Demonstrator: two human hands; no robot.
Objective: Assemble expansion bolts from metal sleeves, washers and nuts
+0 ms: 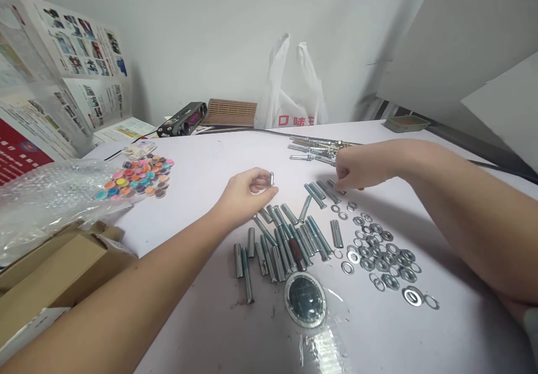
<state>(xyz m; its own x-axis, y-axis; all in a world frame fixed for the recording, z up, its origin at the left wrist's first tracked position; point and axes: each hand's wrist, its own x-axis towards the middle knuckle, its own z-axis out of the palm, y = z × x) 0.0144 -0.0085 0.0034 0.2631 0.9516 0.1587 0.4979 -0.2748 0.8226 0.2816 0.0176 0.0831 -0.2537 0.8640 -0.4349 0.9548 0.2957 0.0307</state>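
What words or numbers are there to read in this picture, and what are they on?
"口味": red characters on the white plastic bag by the wall; more characters follow, cut off and unclear.
Posters on the left: print too small and blurred to read.
Black device: pink display, digits not readable.
The metal sleeves and washers show no markings.

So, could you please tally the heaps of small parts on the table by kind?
Metal sleeves: 1 heap
Washers: 1 heap
Long bolts: 1 heap
Coloured discs: 1 heap
Total: 4 heaps
The left hand pinches one more sleeve.
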